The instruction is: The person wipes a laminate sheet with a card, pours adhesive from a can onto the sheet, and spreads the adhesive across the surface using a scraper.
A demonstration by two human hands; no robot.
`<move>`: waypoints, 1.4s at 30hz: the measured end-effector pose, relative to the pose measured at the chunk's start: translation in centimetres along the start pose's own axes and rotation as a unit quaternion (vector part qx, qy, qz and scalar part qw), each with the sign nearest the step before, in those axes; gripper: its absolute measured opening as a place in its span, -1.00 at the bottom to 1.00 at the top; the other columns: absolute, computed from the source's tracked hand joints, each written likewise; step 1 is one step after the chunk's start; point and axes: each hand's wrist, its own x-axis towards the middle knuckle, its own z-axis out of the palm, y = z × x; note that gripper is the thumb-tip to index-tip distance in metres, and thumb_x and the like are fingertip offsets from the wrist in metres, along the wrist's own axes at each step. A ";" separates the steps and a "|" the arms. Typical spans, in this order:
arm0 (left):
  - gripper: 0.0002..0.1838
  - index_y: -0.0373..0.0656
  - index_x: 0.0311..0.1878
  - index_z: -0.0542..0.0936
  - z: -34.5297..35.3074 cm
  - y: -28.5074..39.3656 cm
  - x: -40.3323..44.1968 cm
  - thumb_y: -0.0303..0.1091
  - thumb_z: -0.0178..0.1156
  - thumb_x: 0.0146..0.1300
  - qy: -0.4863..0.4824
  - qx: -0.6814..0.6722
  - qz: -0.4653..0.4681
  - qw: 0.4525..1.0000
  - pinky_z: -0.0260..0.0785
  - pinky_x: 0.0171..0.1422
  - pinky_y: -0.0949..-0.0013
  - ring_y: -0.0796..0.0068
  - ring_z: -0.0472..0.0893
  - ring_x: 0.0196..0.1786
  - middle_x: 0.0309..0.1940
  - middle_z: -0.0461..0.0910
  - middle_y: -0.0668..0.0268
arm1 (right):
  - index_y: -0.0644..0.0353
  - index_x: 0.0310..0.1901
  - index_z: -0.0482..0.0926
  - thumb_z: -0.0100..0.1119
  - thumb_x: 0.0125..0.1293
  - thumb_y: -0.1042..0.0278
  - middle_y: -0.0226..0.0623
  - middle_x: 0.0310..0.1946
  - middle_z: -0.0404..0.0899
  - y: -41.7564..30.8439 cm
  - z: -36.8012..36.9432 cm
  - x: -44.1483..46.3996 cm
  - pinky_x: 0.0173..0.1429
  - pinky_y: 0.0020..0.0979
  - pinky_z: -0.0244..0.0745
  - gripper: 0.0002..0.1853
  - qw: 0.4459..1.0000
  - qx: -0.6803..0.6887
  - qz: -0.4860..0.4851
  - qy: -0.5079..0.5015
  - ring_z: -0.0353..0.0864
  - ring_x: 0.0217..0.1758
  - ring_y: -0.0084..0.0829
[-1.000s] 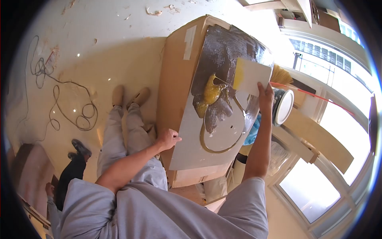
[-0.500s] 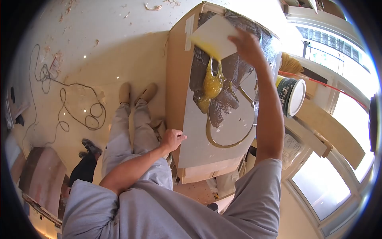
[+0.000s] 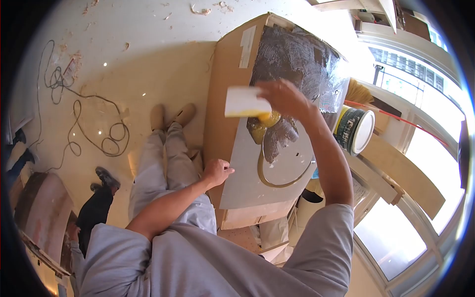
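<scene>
A flat white spreader (image 3: 242, 101) with yellow glue on its lower edge is held in my right hand (image 3: 286, 99), over the left side of a grey sheet (image 3: 242, 173). The sheet lies on a large cardboard box (image 3: 222, 84). Its far part bears dark, ridged glue (image 3: 297, 54). A yellow blob of glue (image 3: 260, 131) shows just below the spreader, and a curved line of glue loops nearer to me. My left hand (image 3: 217, 173) rests at the sheet's left edge, fingers curled together; whether anything is between them is too small to tell.
A bucket with a white lid (image 3: 362, 132) stands right of the box, near a curved wooden board (image 3: 405, 173). On the floor at left lies a looped cable (image 3: 111, 141), with shavings farther off. Another person's dark-clad leg (image 3: 96, 210) shows at lower left.
My right hand has carried the spreader from the sheet's right side to the left and then nearer to me. Dark glue covers more of the upper area. My left hand has stayed at the edge.
</scene>
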 end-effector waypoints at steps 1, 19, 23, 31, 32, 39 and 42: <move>-0.60 -0.26 -0.69 0.46 -0.3 0.0 0.3 -0.17 0.30 0.08 -0.003 -0.012 -0.003 1.000 0.31 -0.38 0.11 0.08 0.49 -0.58 -0.72 0.47 0.07 | 0.01 -0.01 0.61 0.04 0.37 0.30 -0.33 0.09 0.56 -0.8 -0.9 -0.4 0.15 -0.34 0.48 -0.77 0.987 0.137 0.059 -0.058 0.54 0.14 -0.38; -0.63 -0.27 -0.65 0.53 -0.7 -0.9 1.1 -0.16 0.29 0.05 -0.038 0.007 0.048 0.998 0.41 -0.42 0.27 0.27 0.60 -0.60 -0.70 0.57 0.15 | 0.25 -0.06 0.58 0.14 0.30 0.43 -0.17 -0.23 0.65 -7.1 10.0 -18.5 -0.04 -0.40 0.44 -0.79 0.746 0.361 0.357 0.432 0.60 -0.12 -0.38; -0.65 -0.33 -0.66 0.51 -0.3 -1.9 1.4 -0.27 0.36 0.03 -0.083 -0.068 0.025 0.994 0.41 -0.48 0.40 0.46 0.63 -0.58 -0.72 0.56 0.19 | 0.34 0.06 0.49 0.12 0.33 0.37 -0.19 -0.06 0.59 -6.0 23.6 -23.1 -0.01 -0.43 0.42 -0.68 0.551 0.519 0.417 0.503 0.54 -0.03 -0.45; -0.61 -0.28 -0.69 0.47 2.4 -2.9 -1.3 -0.23 0.35 0.06 -0.068 -0.033 0.025 0.997 0.39 -0.49 0.35 0.41 0.61 -0.63 -0.74 0.54 0.16 | 0.35 0.06 0.48 0.16 0.30 0.15 -0.15 -0.21 0.61 6.7 25.1 -16.3 0.03 -0.38 0.43 -0.55 0.597 0.557 0.396 0.421 0.57 -0.11 -0.43; -0.59 -0.26 -0.70 0.46 2.7 -2.6 -1.7 -0.20 0.34 0.07 -0.049 -0.024 0.037 0.998 0.39 -0.47 0.32 0.37 0.61 -0.64 -0.74 0.53 0.14 | 0.26 -0.01 0.55 0.16 0.28 0.24 -0.24 -0.29 0.63 6.6 19.5 -14.7 -0.08 -0.32 0.45 -0.67 0.658 0.493 0.421 0.383 0.55 -0.26 -0.40; -0.59 -0.28 -0.67 0.48 3.2 -2.0 -1.5 -0.18 0.33 0.10 -0.007 0.001 0.010 1.000 0.37 -0.51 0.37 0.43 0.62 -0.62 -0.73 0.55 0.16 | 0.21 0.07 0.54 0.15 0.31 0.08 -0.08 -0.08 0.62 4.5 9.4 -6.7 0.07 -0.30 0.46 -0.57 0.889 0.356 0.188 0.218 0.63 -0.06 -0.19; -0.60 -0.29 -0.66 0.49 3.1 -1.6 -1.8 -0.20 0.34 0.09 -0.013 0.012 -0.002 1.000 0.37 -0.50 0.39 0.45 0.62 -0.60 -0.72 0.56 0.17 | 0.07 -0.10 0.64 0.07 0.28 0.36 -0.13 -0.12 0.62 0.2 13.6 -9.6 0.09 -0.27 0.48 -0.78 0.974 0.140 -0.030 0.173 0.62 -0.06 -0.17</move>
